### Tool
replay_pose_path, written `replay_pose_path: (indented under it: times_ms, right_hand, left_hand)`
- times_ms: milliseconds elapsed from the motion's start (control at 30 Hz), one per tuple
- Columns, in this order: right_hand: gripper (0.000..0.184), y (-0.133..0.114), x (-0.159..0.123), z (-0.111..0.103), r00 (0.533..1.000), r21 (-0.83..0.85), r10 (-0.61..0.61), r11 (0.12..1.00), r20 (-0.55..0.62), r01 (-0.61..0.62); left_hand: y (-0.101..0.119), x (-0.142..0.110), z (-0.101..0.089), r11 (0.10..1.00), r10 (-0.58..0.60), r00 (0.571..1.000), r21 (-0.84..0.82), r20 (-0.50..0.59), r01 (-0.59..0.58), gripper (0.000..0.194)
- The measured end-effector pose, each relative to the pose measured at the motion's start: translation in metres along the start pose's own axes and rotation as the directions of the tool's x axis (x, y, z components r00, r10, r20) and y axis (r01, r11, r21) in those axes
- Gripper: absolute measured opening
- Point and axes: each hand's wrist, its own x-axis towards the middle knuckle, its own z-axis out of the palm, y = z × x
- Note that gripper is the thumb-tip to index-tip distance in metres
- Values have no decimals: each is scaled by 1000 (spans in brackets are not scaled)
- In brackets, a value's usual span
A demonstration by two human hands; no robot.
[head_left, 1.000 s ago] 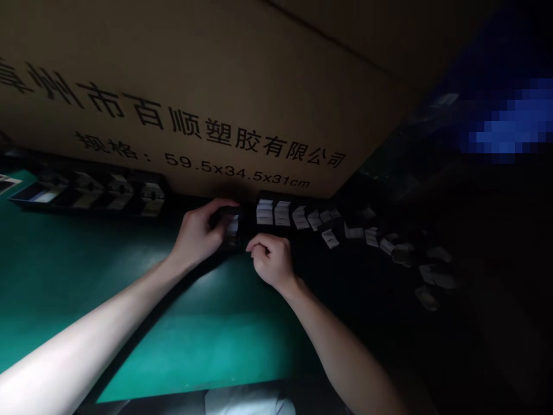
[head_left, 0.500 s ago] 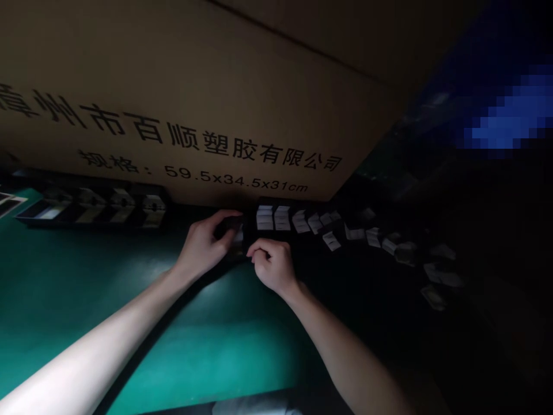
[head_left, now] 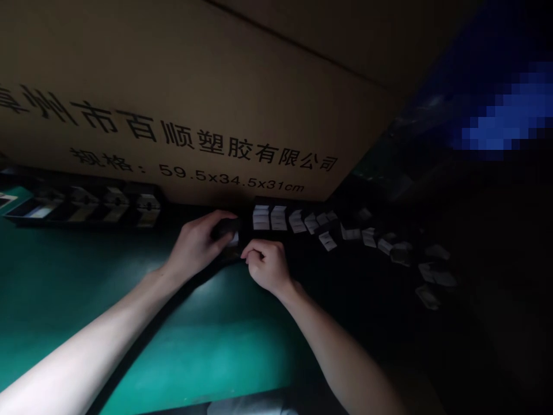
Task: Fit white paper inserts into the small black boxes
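My left hand (head_left: pixel 194 242) is curled around a small dark box (head_left: pixel 234 241), with thumb and fingers on its left and far sides. A pale patch shows on the box; much of it is hidden by the hand and by shadow. My right hand (head_left: pixel 268 263) is beside the box's near right corner. Its fingers are bent in and pressed together; whether they pinch something there, I cannot make out. Just beyond it, a row of small folded white pieces (head_left: pixel 261 218) runs off to the right.
A large printed cardboard carton (head_left: pixel 216 86) stands behind the hands. Several dark open boxes (head_left: pixel 148 210) with pale insides line its base at the left. The table (head_left: pixel 207 346) has a green top, in deep shadow at the right. A pale object (head_left: pixel 246 406) lies at the near edge.
The whole view has shifted slightly, so things appear a little further left. Both hands keep nearly the same grip and place at the small dark box.
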Motion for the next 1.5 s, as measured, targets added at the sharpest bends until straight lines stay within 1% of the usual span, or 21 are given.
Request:
replay_pose_path:
  times_ms: [133, 267, 400, 500, 600, 767, 833, 900, 1000, 1100, 1300, 1500]
  right_hand:
    - [30, 1, 0, 1, 1000, -3, -12, 1000, -9, 12]
    - [30, 2, 0, 2, 1000, -8, -20, 1000, -22, 20]
    - [29, 1, 0, 1, 1000, -18, -19, 1000, -21, 18]
    - [29, 1, 1, 1, 999, -12, -36, 999, -32, 36]
    - [29, 0, 1, 0, 1000, -37, -16, 999, -24, 15]
    - [30, 0, -2, 1, 998, -57, -42, 998, -36, 40]
    - [32, 0, -4, 1, 999, -110, -36, 993, -6, 35]
    - [34, 0, -5, 1, 998, -175, -20, 984, 53, 30]
    - [36, -1, -5, 0, 989, -253, 13, 967, 145, 24]
    - [37, -3, -5, 0, 979, -294, 50, 956, 196, 10]
    - [37, -3, -4, 1, 982, -325, 55, 946, 183, 7]
    - [32, -2, -4, -1, 978, -414, -16, 904, 207, 103]
  left_hand:
    - [-1, 0, 0, 992, 119, 993, 48, -10, -119, 29]
    - [-2, 1, 1, 971, 223, 975, 89, -20, -220, 26]
    - [-1, 0, 1, 954, 282, 959, 114, -35, -277, 24]
    - [-1, -1, 1, 955, 282, 959, 110, -39, -277, 24]
    - [1, -1, 2, 959, 271, 962, 101, -37, -266, 26]
    - [3, -1, 1, 975, 208, 978, 78, -14, -206, 28]
    - [4, -1, 1, 981, 183, 983, 70, 2, -182, 29]
    - [5, 0, 1, 983, 169, 985, 68, 18, -170, 31]
    - [5, 1, -1, 979, 188, 982, 71, 29, -190, 31]
    - [5, 1, -2, 966, 238, 970, 96, 44, -241, 32]
    - [6, 0, -4, 948, 288, 957, 129, 27, -289, 34]
    - [6, 0, -3, 953, 276, 960, 120, 34, -279, 35]
